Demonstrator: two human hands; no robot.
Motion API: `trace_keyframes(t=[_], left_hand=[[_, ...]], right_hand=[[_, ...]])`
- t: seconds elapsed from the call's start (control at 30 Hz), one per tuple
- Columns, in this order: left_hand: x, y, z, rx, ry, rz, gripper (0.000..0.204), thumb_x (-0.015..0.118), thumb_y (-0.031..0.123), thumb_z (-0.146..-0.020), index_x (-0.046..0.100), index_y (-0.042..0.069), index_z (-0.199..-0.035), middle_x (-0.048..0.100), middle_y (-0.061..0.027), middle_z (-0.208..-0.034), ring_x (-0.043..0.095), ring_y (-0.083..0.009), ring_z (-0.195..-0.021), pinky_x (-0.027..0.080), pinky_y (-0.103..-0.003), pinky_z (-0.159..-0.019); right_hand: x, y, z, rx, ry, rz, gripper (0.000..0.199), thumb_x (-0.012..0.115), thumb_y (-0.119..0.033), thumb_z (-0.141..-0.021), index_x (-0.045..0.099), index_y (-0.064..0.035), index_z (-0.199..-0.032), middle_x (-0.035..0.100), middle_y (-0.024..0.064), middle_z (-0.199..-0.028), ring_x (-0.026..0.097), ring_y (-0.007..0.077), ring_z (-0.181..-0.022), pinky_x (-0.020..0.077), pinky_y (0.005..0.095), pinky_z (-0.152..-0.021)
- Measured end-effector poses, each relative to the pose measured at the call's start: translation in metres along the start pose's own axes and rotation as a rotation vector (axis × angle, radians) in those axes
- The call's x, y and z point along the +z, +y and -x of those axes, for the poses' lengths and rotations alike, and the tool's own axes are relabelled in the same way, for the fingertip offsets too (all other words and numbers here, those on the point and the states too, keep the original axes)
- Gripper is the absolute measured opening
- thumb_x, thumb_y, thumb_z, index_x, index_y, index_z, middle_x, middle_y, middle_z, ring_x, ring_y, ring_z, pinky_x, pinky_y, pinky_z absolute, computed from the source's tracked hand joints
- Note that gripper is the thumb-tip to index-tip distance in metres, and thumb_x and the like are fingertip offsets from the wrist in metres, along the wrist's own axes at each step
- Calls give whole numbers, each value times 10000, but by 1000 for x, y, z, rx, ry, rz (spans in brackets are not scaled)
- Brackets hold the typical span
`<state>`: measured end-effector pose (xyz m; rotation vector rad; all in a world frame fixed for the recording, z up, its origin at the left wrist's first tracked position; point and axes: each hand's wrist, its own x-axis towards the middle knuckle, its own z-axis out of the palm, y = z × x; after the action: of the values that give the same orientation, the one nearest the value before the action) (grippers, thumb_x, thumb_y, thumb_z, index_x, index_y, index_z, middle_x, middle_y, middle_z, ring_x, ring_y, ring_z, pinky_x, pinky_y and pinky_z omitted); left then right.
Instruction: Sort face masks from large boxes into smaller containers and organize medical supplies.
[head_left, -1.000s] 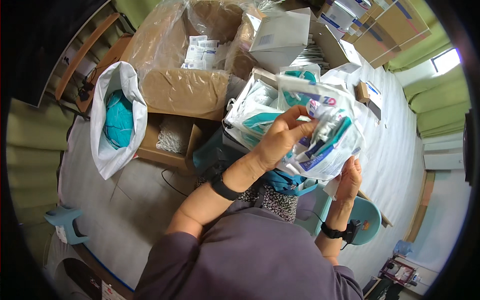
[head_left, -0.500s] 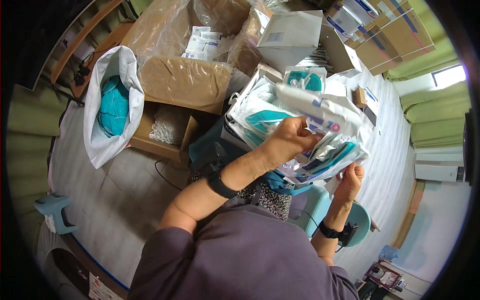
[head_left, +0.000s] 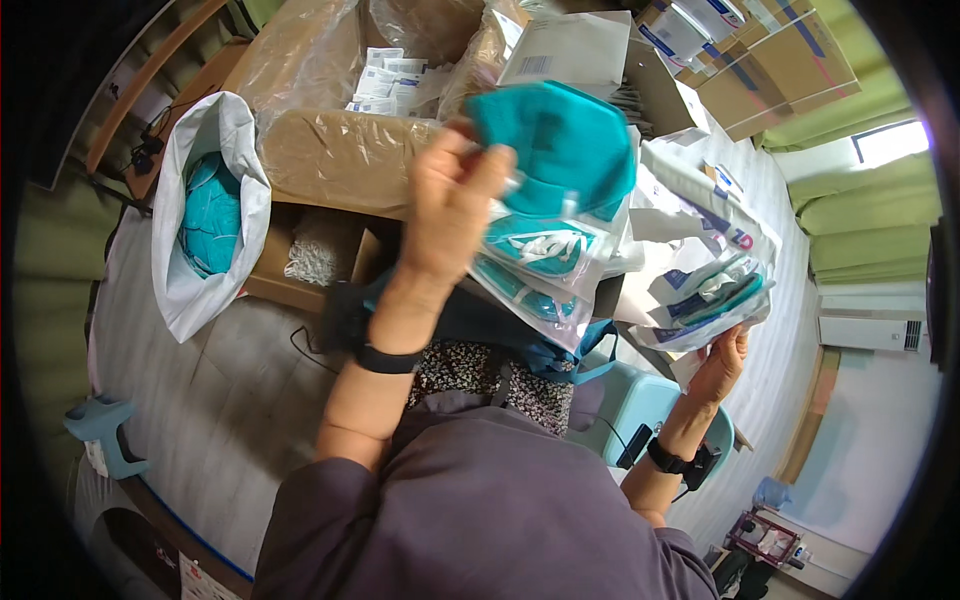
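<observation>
A teal face mask (head_left: pixel 555 150), slightly blurred by motion, is pinched at its left edge by my left hand (head_left: pixel 455 195). Lower right, my right hand (head_left: pixel 722 362) grips the near corner of a white printed carton (head_left: pixel 655 325). Its flap stands up, and several folded teal masks (head_left: pixel 722 300) show inside. Just below the raised mask lie clear-wrapped masks (head_left: pixel 540 245) with white straps, partly covered by it.
At left stands a white sack (head_left: pixel 175 270) filled with teal masks (head_left: pixel 211 215). A plastic-lined cardboard box (head_left: pixel 335 155) holds white packets (head_left: pixel 385 85). Below it, another box holds white straps (head_left: pixel 312 255). A light-blue stool (head_left: pixel 620 400) is by my lap; taped cartons (head_left: pixel 770 75) stand far right.
My left hand has left the white carton and swung up and left, now with a teal mask in it. The carton has shifted a little to the right in my right hand.
</observation>
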<state>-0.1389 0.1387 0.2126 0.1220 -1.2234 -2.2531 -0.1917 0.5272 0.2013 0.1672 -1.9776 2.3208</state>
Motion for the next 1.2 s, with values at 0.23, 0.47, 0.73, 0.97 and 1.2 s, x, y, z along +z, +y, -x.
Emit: trace_keyframes(t=[0.23,0.47,0.73,0.97,1.2], left_hand=[[-18,62,12,225,-191,-391,248,507,3,-864,704,-24,-1012,695,-85,-928,618,-107,-828,489,-242,-763],[47,24,34,231,-435,-631,367,833,167,-808,709,9,-1115,711,-140,-1017,691,-227,-912,536,-314,-729],[34,10,30,143,-337,-487,218,790,106,-858,717,-4,-1031,716,-79,-930,638,-119,-776,510,-260,-713],[-31,19,17,-205,-27,366,192,496,224,-1063,599,73,-1003,652,-48,-753,431,-77,-413,354,-211,-395],[-63,33,56,-156,38,458,454,472,190,-1054,432,35,-1479,543,-108,-1410,565,-206,-1233,466,-359,-1053]], right_hand=[[4,7,-4,7,-31,-41,170,573,-201,-1039,681,-88,-1107,663,-20,-826,537,40,-613,355,193,-477],[37,1,-12,10,-222,32,177,619,-211,-1007,687,-64,-1079,668,-9,-813,510,33,-598,331,192,-487],[48,-17,-25,-28,-224,201,162,614,-197,-1005,690,-55,-1028,596,-43,-686,405,28,-515,276,202,-482],[37,-30,-57,-81,-231,109,145,578,-168,-1020,675,-74,-1072,590,-49,-704,432,28,-542,291,199,-485],[106,-44,-72,-24,-55,155,184,542,-215,-1040,662,-77,-1046,569,-55,-701,455,24,-531,307,192,-460]])
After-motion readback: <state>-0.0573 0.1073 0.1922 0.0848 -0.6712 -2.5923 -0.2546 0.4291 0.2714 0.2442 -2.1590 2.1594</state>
